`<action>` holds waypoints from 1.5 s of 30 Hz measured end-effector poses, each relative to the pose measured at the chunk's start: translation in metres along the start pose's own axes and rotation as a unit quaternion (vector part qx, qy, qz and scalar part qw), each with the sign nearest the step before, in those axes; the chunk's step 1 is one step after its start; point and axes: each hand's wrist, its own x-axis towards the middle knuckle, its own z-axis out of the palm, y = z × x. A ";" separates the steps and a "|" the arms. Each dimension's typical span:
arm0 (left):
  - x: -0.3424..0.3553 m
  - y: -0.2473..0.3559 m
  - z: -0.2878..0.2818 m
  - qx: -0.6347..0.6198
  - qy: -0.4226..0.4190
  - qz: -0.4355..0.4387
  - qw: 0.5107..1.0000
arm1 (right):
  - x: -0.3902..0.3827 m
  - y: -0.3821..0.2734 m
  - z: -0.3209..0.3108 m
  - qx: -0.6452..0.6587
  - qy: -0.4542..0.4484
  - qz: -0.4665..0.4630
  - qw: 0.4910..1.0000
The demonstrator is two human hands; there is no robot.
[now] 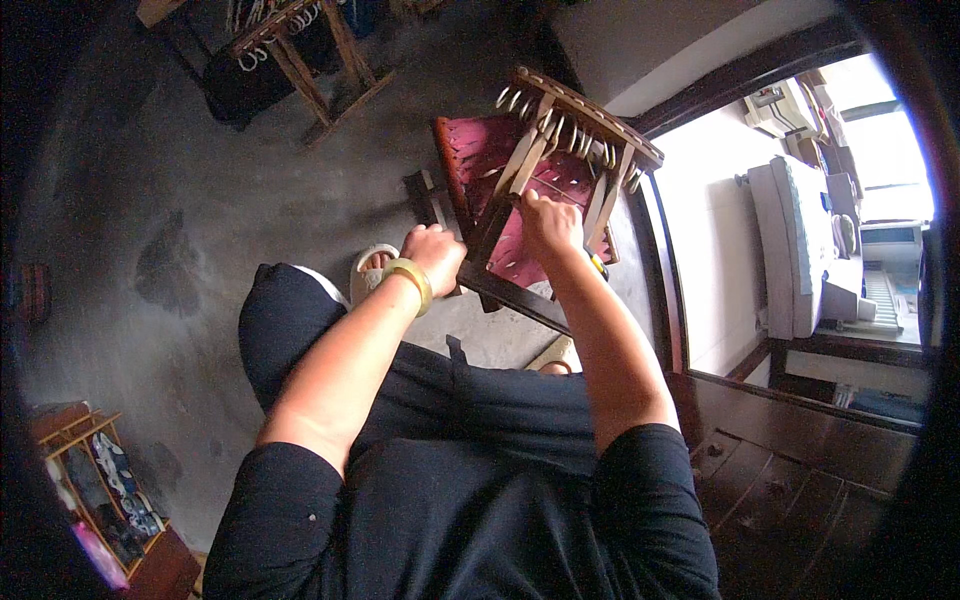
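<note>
My left hand (432,255) is closed on a dark wooden bar (525,308) at the lower left of a wooden item, perhaps a stool or small rack. My right hand (550,220) is closed on an upright wooden piece (522,160) near its middle. Above it runs a crosspiece (630,140) with a row of pale curved loops or hooks. A pinkish-red panel (470,150) with a ragged, holed surface lies behind these bars. A small yellow-and-black object (598,264) shows partly behind my right forearm, too hidden to name.
Another wooden frame (300,75) with loops stands at the upper left on the concrete floor (140,190). A shoe rack (95,480) is at lower left, dark wooden furniture (780,480) at lower right. A doorway at right shows a room with a mattress (785,240).
</note>
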 end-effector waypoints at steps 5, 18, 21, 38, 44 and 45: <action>-0.002 -0.005 0.004 -0.016 0.056 0.008 0.998 | -0.040 -0.025 -0.007 0.022 0.005 -0.073 0.997; 0.001 -0.002 0.005 -0.006 0.033 0.006 0.999 | 0.008 -0.002 -0.004 -0.027 0.012 -0.017 0.999; 0.000 -0.003 0.007 0.014 0.014 -0.004 1.000 | -0.023 -0.025 -0.009 -0.038 -0.024 -0.057 0.997; -0.001 0.002 0.005 -0.010 0.050 -0.005 0.999 | 0.015 -0.007 -0.001 -0.028 0.027 -0.019 0.999; -0.002 -0.003 0.001 -0.009 0.055 0.001 0.998 | -0.029 -0.038 -0.022 -0.001 -0.012 -0.062 0.998; -0.002 -0.003 0.005 -0.010 0.050 0.002 0.999 | -0.038 -0.040 -0.020 0.020 -0.027 -0.055 0.998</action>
